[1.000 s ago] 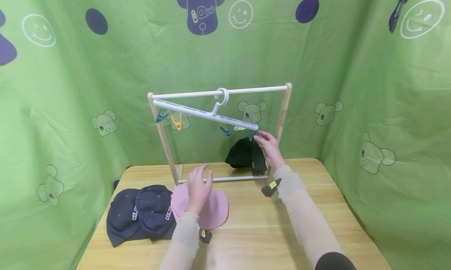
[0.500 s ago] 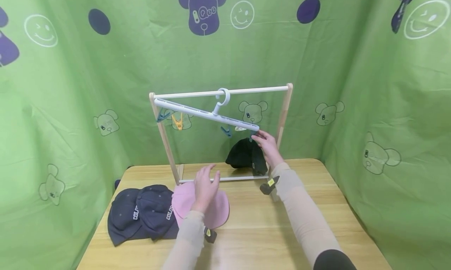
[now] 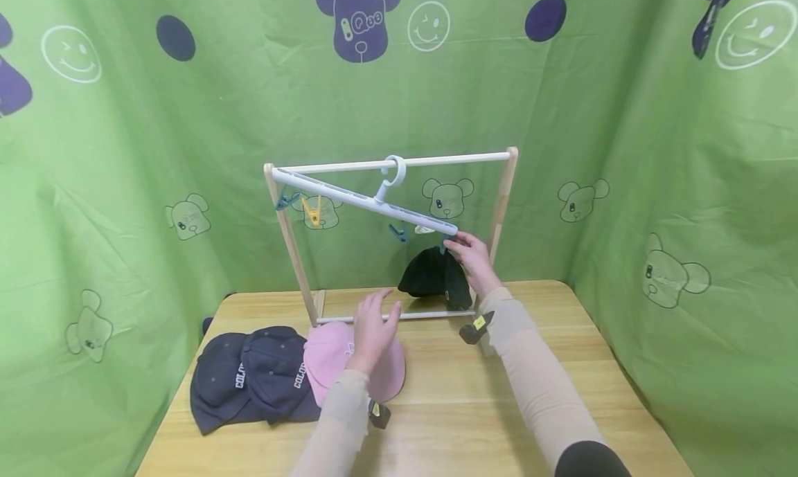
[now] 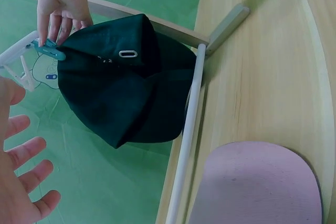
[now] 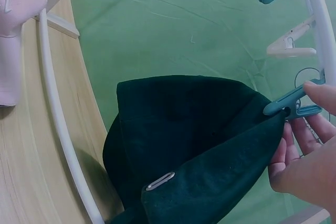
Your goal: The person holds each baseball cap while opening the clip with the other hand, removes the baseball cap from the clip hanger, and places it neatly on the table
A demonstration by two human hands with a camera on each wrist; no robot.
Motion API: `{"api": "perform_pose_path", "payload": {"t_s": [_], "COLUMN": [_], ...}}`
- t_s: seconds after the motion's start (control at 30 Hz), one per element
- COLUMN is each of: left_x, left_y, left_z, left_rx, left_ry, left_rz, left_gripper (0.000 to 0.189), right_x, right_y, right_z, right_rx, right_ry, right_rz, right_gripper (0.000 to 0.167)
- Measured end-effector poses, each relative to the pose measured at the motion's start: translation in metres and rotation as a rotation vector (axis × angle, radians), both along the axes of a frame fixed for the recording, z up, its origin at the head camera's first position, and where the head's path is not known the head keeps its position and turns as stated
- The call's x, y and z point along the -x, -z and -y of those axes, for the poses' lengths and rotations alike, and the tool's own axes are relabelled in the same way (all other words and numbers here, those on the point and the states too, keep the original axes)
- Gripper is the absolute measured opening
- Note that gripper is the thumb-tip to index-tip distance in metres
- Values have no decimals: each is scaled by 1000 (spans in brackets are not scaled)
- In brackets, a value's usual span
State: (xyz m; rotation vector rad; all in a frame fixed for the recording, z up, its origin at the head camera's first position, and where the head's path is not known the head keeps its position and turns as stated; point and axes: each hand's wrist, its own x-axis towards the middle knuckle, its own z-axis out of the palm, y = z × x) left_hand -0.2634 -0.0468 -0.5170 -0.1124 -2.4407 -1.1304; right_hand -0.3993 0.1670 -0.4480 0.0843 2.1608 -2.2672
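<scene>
A dark cap (image 3: 430,276) hangs from the blue clip (image 5: 294,100) at the right end of a pale blue hanger (image 3: 355,199). My right hand (image 3: 475,261) pinches this clip, thumb on one side and fingers on the other. In the right wrist view the clip's tip bites the cap's edge. The hanger hooks over the rack's top bar (image 3: 461,160) and tilts down to the right. My left hand (image 3: 373,331) hovers with spread fingers, holding nothing, in front of a pink cap (image 3: 327,356); the left wrist view shows it apart from the dark cap.
Two overlapping navy caps (image 3: 274,370) lie on the wooden table (image 3: 449,421), left of the pink one. More clips dangle from the hanger, including a yellow clip (image 3: 313,212) and a white clip (image 5: 291,43). A low crossbar (image 3: 430,315) joins the rack's legs. Green curtains surround the table.
My left hand has moved right and slightly up across the pink cap. My right hand has closed in on the clip, and the hanger's right end has dipped slightly.
</scene>
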Motion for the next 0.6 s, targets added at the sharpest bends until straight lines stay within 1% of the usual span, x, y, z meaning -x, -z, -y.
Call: {"api": "perform_pose_path", "payload": {"t_s": [0.1,0.23,0.3,0.5,0.6], "left_x": [0,-1,-1,-3,-4], "left_y": [1,4,6,6,6], "left_z": [-1,-1,-1,-1,-2], "left_rx": [4,4,3,-4,-6], "left_ry": [0,-4,-8,-12,-10], "left_rz": [5,26,36,35,28], "left_gripper": [41,42,42,41,41], "right_x": [0,-1,-1,-6,-9], "right_y": [-1,-2,-3,-11,-15], "right_z": [1,2,3,9,12], "right_rx": [-4,7,17,62,74], "right_ry": [11,45,57,57,68], "right_rz": [-2,6,12,13,2], "right_gripper": [50,40,37,44,43]}}
